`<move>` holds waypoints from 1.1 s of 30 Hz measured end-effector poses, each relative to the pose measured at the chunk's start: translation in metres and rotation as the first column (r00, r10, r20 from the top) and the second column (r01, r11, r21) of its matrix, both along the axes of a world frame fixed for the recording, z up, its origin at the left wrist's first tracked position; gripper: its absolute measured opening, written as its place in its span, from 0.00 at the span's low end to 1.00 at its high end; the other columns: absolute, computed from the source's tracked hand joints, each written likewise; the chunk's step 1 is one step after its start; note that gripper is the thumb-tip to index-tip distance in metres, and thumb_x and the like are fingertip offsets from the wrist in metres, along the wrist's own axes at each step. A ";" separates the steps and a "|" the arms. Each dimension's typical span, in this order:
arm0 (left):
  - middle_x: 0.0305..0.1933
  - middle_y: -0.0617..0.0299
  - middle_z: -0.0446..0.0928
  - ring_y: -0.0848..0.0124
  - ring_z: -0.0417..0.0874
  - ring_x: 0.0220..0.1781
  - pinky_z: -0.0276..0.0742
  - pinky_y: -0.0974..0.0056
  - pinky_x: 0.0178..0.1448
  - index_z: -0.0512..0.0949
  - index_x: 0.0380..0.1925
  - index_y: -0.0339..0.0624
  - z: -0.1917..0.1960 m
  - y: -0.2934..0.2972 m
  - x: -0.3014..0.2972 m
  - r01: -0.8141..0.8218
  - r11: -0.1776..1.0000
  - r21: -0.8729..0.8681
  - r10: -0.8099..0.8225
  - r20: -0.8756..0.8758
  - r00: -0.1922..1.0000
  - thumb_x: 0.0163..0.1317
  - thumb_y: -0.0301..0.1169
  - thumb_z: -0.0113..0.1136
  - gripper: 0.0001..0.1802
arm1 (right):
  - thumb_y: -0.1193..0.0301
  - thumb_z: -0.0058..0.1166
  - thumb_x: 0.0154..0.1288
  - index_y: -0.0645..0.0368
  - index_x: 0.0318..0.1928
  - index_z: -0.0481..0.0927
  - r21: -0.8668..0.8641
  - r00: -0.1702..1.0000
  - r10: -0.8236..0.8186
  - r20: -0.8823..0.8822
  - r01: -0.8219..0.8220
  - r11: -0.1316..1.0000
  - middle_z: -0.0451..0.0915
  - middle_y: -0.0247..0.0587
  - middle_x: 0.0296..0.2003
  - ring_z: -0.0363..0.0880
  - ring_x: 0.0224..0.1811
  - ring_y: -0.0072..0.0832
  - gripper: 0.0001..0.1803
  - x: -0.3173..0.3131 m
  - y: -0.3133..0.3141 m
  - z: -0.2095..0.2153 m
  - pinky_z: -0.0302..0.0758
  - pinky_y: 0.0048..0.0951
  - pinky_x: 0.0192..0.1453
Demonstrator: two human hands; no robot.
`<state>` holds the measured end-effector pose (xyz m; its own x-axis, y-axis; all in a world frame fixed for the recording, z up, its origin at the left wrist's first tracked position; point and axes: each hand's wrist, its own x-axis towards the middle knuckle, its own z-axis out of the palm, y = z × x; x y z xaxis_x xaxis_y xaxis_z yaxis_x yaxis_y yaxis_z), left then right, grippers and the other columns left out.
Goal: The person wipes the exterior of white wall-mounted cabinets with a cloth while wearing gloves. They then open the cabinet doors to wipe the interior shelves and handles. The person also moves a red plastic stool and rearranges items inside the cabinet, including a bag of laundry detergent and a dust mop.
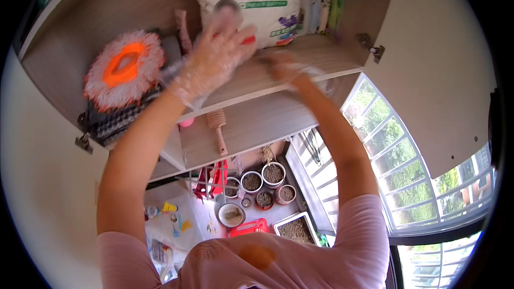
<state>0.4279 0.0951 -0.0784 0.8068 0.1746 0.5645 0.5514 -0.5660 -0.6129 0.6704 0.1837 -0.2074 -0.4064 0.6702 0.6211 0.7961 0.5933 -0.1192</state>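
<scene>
My left hand (214,59), in a clear plastic glove, reaches up to the cupboard shelf. Its fingers are bent around a small bottle-like thing (227,9) with a dark round end; motion blur and the hand hide most of it. Something red (248,40) shows by the fingertips. Just behind stands a big white bag of laundry powder (251,5) with green print and a purple flower picture. My right hand (286,67), also gloved, is low over the shelf front, below the bag. Its fingers are smeared by motion.
An orange-centred mop head (124,67) lies on the shelf's left. Upright packets (324,8) stand at the right. A pink hairbrush (217,128) rests on the lower shelf. Open cupboard doors (444,48) flank me. Below are several soil-filled pots (251,182), a red container (250,227) and a barred window (383,139).
</scene>
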 end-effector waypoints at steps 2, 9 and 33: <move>0.65 0.60 0.60 0.56 0.55 0.68 0.45 0.37 0.66 0.71 0.54 0.57 -0.038 0.024 0.004 -0.063 0.996 -0.070 0.065 0.033 0.997 0.55 0.31 0.51 0.23 | 0.72 0.46 0.57 0.56 0.48 0.76 -0.096 0.989 0.119 -0.088 -0.128 0.987 0.77 0.52 0.44 0.74 0.48 0.45 0.17 -0.065 -0.016 0.021 0.70 0.39 0.52; 0.70 0.59 0.50 0.55 0.49 0.71 0.42 0.39 0.68 0.62 0.61 0.50 -0.061 0.060 0.030 -0.195 0.947 -0.256 0.232 0.122 0.965 0.53 0.33 0.57 0.33 | 0.69 0.46 0.60 0.49 0.44 0.81 -0.307 0.972 -0.154 -0.179 0.093 0.947 0.79 0.47 0.41 0.77 0.44 0.42 0.14 0.034 -0.023 0.055 0.72 0.34 0.49; 0.68 0.55 0.52 0.51 0.50 0.69 0.42 0.41 0.69 0.60 0.62 0.49 -0.060 0.059 0.038 -0.190 0.942 -0.278 0.238 0.149 0.960 0.43 0.26 0.60 0.41 | 0.66 0.51 0.56 0.56 0.44 0.80 -0.136 0.450 -0.797 0.402 0.891 0.434 0.78 0.46 0.45 0.76 0.50 0.41 0.15 0.159 0.008 0.057 0.76 0.45 0.43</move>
<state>0.4659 0.1545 -0.1388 0.6248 0.4907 0.6073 0.7632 -0.5480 -0.3425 0.8298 0.1917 -0.1500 0.3728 0.8753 0.3080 0.8944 -0.4273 0.1318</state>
